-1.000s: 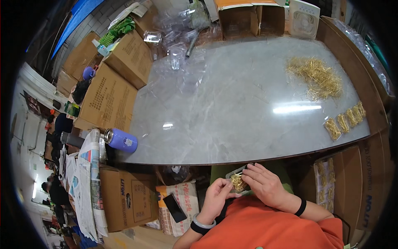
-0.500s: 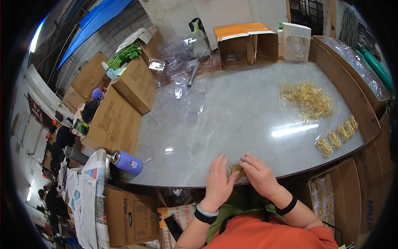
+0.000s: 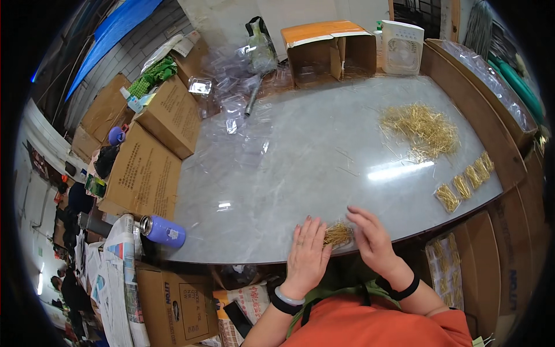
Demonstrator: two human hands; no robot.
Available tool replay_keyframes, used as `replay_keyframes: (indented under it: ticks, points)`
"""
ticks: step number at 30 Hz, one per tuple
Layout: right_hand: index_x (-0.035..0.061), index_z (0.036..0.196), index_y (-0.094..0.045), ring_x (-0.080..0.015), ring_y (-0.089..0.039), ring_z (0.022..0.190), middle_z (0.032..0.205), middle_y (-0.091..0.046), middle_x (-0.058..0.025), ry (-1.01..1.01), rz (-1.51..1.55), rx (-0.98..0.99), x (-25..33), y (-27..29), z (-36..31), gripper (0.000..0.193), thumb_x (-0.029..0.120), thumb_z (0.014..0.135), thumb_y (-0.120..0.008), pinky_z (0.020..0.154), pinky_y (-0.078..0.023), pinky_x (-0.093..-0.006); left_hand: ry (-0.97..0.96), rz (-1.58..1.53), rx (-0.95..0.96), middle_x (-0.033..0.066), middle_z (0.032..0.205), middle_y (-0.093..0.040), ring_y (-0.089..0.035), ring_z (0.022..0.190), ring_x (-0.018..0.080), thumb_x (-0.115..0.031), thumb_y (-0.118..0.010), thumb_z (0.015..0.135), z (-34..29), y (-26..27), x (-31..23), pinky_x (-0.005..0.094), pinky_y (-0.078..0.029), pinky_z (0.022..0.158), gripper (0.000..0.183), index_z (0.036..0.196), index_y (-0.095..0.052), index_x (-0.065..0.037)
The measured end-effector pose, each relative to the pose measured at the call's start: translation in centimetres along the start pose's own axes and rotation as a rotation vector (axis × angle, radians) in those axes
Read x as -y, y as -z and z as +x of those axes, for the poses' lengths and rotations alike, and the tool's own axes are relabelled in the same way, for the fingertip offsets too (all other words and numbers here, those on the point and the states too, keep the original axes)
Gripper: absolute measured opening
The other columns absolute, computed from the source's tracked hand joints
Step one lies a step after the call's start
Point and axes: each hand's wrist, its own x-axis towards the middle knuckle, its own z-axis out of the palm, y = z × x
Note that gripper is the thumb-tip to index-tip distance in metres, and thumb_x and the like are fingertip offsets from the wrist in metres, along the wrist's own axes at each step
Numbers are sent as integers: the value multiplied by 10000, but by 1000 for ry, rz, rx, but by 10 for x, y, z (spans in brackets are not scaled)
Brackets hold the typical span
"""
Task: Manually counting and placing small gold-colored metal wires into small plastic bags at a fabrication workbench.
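Close to the near edge of the table lies a small bundle of thin gold-coloured, pin-like pieces (image 3: 338, 234), between my two hands. My left hand (image 3: 308, 251) rests flat on the table at the bundle's left side, fingers stretched out, thumb against its near end. My right hand (image 3: 374, 240) is raised a little on the other side, fingers outstretched and apart from the bundle. Neither hand grips anything. Farther right spreads a loose heap of the same gold pieces (image 3: 421, 130), and several packed gold bundles (image 3: 461, 185) stand in a row by the right edge.
Clear plastic boxes (image 3: 234, 110) are scattered at the far left with a dark tube (image 3: 252, 100). A purple bottle (image 3: 165, 231) lies at the left edge near cardboard boxes (image 3: 141, 173). An orange-topped carton (image 3: 326, 52) and a white fan (image 3: 402, 49) stand at the back.
My left hand has flattened beside the gold bundle, and my right hand has drawn away to the right, leaving more of the bundle visible. The whole view has shifted slightly.
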Motion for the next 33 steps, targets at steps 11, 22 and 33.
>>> replay_keyframes:
  ticks: [11,22,33]
  points:
    - [39,1093,-679,-345,-623,945,945,-685,-115,-49,-202,46,-21,3,8,218,-6,881,-658,866,-498,-421,-60,-214,-139,254,1480,-448,-405,1407,449,-107,-648,963,-4,-8,11,532,-325,1183,622,1495,-351,19]
    - [81,1061,-707,-307,-634,933,944,-700,-73,215,-376,87,-10,2,24,312,-27,775,-645,835,-514,-408,-35,-111,-11,269,1465,-442,-429,1370,455,-111,-621,978,4,3,4,510,-369,1147,561,1473,-401,35]
    - [36,1135,-676,-352,-645,948,1023,-682,-138,-13,-199,-31,1,7,-5,282,-20,859,-693,816,-531,-421,-4,-232,-58,256,1422,-474,-441,1366,462,-90,-664,952,7,1,5,501,-379,1144,539,1428,-438,23]
